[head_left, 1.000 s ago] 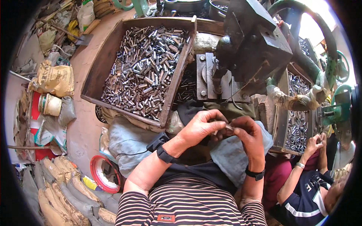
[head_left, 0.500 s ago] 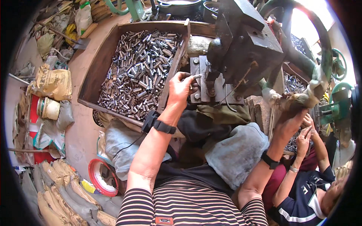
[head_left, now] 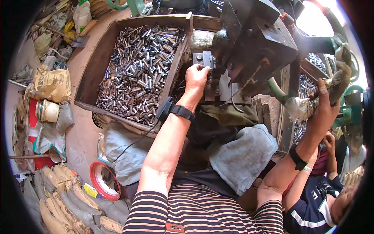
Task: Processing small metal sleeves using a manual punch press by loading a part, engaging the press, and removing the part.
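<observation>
**Inspector:** Position of the left hand (head_left: 197, 77)?

**Onlooker:** Reached far forward to the grey metal plate (head_left: 212, 84) under the head of the dark press machine (head_left: 253, 43). Its fingertips are pinched at the plate's left edge. Whether a small piece sits between them I cannot tell; the fingers hide it.

**Inspector:** And the right hand (head_left: 325, 103)?

**Onlooker:** Out to the right, clenched around the cloth-wrapped lever handle (head_left: 337, 78), which runs upward and away from the palm.

**Inspector:** Where does the stock lie?

**Onlooker:** The wooden tray of short metal tubes (head_left: 138, 70) sits just left of the left hand, its long axis running from near-left to far-right. A second heap of tubes (head_left: 307, 84) shows to the right, behind the lever.

**Inspector:** Which hand is nearer the plate?

**Onlooker:** The left, touching it. The right is well apart, beyond the machine body. Another person's hand (head_left: 330, 140) is low on the right, clear of both.
</observation>
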`<state>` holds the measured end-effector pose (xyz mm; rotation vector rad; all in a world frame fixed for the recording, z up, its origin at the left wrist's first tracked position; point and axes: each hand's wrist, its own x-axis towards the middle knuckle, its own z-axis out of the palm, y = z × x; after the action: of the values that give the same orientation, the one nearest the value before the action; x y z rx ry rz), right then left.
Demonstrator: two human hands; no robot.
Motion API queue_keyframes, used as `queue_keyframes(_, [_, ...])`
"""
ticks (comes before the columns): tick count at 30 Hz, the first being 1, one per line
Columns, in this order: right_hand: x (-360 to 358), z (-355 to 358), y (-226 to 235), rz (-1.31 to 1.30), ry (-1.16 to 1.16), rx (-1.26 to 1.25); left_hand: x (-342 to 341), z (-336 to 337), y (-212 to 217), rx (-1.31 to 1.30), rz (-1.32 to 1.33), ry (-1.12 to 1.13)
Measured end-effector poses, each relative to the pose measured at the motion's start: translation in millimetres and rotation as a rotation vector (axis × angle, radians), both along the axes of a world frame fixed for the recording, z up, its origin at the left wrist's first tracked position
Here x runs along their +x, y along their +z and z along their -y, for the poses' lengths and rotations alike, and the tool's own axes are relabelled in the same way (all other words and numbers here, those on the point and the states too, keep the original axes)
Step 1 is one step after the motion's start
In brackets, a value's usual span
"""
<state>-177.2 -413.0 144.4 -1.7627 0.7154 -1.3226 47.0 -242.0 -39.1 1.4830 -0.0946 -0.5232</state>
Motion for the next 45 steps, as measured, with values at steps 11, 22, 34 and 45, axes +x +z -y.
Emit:
queue_keyframes(11, [1.0,-10.8,-68.7,0.242,-0.039,0.083,28.6,-10.0,-10.0,0.546,0.733,-0.127])
queue_keyframes(22, [-5.7,3.6,7.8,-0.053,0.047,0.085,8.7,-8.6,0.5,0.028,0.123,-0.034])
queue_keyframes(34, [9.5,-8.0,-87.3,0.378,0.060,0.175,13.3,7.6,-26.1,0.480,0.784,0.006])
queue_keyframes(45, [-6.8,4.3,3.4,-0.038,0.100,0.135,8.2,-14.8,5.9,-0.030,0.093,0.037])
